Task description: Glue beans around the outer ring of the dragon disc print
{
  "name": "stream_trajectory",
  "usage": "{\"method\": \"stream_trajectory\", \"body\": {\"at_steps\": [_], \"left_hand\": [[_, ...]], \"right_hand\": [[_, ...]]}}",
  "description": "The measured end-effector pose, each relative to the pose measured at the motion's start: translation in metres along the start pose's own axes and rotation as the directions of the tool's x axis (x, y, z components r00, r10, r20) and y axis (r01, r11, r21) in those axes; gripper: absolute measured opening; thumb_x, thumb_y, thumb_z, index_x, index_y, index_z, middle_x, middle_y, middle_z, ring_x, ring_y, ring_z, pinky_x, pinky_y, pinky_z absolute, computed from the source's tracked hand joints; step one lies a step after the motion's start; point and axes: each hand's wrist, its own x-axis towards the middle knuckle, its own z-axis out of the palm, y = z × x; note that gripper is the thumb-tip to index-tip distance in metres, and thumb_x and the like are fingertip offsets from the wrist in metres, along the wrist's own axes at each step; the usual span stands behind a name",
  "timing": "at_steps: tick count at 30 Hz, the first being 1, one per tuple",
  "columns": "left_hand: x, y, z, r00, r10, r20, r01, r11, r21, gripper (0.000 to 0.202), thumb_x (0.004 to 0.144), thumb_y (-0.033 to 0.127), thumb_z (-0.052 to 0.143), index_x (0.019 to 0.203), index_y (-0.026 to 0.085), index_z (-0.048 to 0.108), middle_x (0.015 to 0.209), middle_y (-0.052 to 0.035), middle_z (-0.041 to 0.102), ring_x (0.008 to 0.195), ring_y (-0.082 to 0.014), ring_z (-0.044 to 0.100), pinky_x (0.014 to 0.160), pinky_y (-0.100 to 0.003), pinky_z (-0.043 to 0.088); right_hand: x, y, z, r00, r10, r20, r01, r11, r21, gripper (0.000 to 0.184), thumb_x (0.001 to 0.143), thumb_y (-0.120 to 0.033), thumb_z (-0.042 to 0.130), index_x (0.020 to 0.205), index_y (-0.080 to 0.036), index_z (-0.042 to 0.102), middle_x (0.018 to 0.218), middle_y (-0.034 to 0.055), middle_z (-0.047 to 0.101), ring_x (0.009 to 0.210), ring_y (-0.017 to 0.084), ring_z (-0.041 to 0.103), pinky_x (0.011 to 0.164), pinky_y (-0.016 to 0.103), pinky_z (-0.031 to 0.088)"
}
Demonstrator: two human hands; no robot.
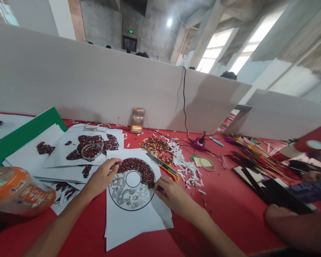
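A white sheet [131, 221] lies on the red table [224, 203] in front of me, printed with a round dragon ring [132, 184]. Dark red beans [139, 167] cover the ring's upper part. My left hand [101, 177] rests on the sheet's left edge, fingers curled, fingertips touching the beans at the ring's top left. My right hand [171, 192] lies at the ring's right edge with its fingers bent and pressed together on the paper; what they pinch, if anything, is too small to see. A yellow utility knife [162, 165] lies just beyond my right hand.
Other bean pictures [92, 144] and a tape roll [91, 151] lie at the left, with an orange plastic jar [18, 192]. A pile of loose beans [156, 145], paper scraps [186, 167], tape ring [207, 163], coloured sticks [256, 153]. Another person's arm [296, 228] rests at right. A white partition [96, 82] stands behind.
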Motion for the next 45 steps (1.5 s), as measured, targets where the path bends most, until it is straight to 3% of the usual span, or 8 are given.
{"method": "stream_trajectory", "body": {"at_steps": [6,15,22,27,30,35,40,45], "left_hand": [[0.000,0.002,-0.001,1.000,-0.005,-0.001,0.005,1.000,0.001,0.034,0.098,0.042,0.042,0.116,0.024,0.064,0.122,-0.0083,0.068,0.111,-0.0246,0.064,0.092,-0.038,0.055],[-0.001,0.000,0.000,1.000,0.005,-0.008,-0.005,1.000,-0.002,0.034,0.098,0.041,0.043,0.119,0.024,0.063,0.122,-0.0074,0.068,0.112,-0.0237,0.065,0.094,-0.037,0.055],[0.000,-0.001,0.000,1.000,0.017,-0.001,-0.017,1.000,0.000,0.033,0.098,0.040,0.043,0.119,0.025,0.063,0.122,-0.0071,0.068,0.113,-0.0234,0.064,0.097,-0.037,0.053],[0.000,-0.002,0.001,1.000,0.003,-0.008,-0.003,1.000,0.010,0.032,0.099,0.042,0.043,0.116,0.024,0.063,0.124,-0.0074,0.067,0.113,-0.0234,0.063,0.097,-0.037,0.053],[0.000,-0.004,0.002,1.000,0.000,-0.003,0.000,1.000,0.003,0.034,0.099,0.042,0.042,0.119,0.023,0.062,0.124,-0.0078,0.067,0.113,-0.0229,0.064,0.097,-0.037,0.053],[0.000,-0.007,0.003,1.000,0.010,-0.011,-0.010,1.000,0.024,0.035,0.099,0.041,0.042,0.121,0.023,0.063,0.126,-0.0085,0.067,0.113,-0.0228,0.064,0.098,-0.039,0.053],[0.001,-0.008,0.004,1.000,0.013,-0.013,-0.012,1.000,0.017,0.035,0.099,0.041,0.043,0.122,0.024,0.064,0.125,-0.0071,0.067,0.112,-0.0223,0.065,0.097,-0.038,0.054],[0.001,-0.008,0.005,1.000,0.024,-0.014,-0.024,0.999,0.022,0.034,0.100,0.041,0.042,0.120,0.024,0.063,0.125,-0.0079,0.066,0.113,-0.0225,0.064,0.098,-0.038,0.053]], "right_hand": [[-0.006,-0.003,0.010,0.996,0.067,-0.052,-0.071,0.994,-0.080,0.014,0.085,-0.010,0.064,0.095,-0.019,0.062,0.097,0.0058,0.064,0.091,0.020,0.064,0.081,0.030,0.049],[0.005,0.002,0.025,0.975,0.193,-0.110,-0.194,0.981,-0.005,0.019,0.081,-0.002,0.052,0.079,-0.019,0.061,0.076,0.0018,0.065,0.065,0.014,0.060,0.060,0.023,0.040],[-0.024,0.048,-0.001,0.834,0.306,-0.459,-0.408,0.902,-0.141,0.022,0.092,-0.010,0.045,0.083,-0.020,0.062,0.074,0.0046,0.065,0.061,0.018,0.059,0.057,0.027,0.040],[-0.015,0.026,-0.002,0.967,0.044,-0.251,-0.108,0.962,-0.249,0.027,0.096,-0.011,0.047,0.104,-0.023,0.070,0.096,0.0070,0.067,0.082,0.019,0.065,0.072,0.028,0.048],[-0.001,0.009,0.009,0.983,-0.046,-0.175,-0.008,0.956,-0.293,0.018,0.099,-0.020,0.055,0.105,-0.025,0.071,0.096,0.0054,0.067,0.090,0.020,0.065,0.081,0.031,0.048],[-0.011,0.018,0.013,0.984,0.007,-0.177,-0.081,0.905,-0.419,0.018,0.099,-0.018,0.055,0.087,-0.020,0.069,0.088,0.0046,0.068,0.085,0.020,0.064,0.078,0.031,0.044],[-0.045,0.033,-0.019,0.976,0.151,-0.154,-0.200,0.902,-0.383,0.029,0.098,-0.012,0.049,0.079,-0.021,0.070,0.082,0.0035,0.068,0.078,0.019,0.065,0.073,0.030,0.041],[0.002,0.037,-0.054,0.942,0.210,-0.263,-0.267,0.942,-0.202,0.030,0.101,-0.024,0.044,0.088,-0.021,0.072,0.084,0.0044,0.070,0.075,0.017,0.062,0.068,0.026,0.041]]}}
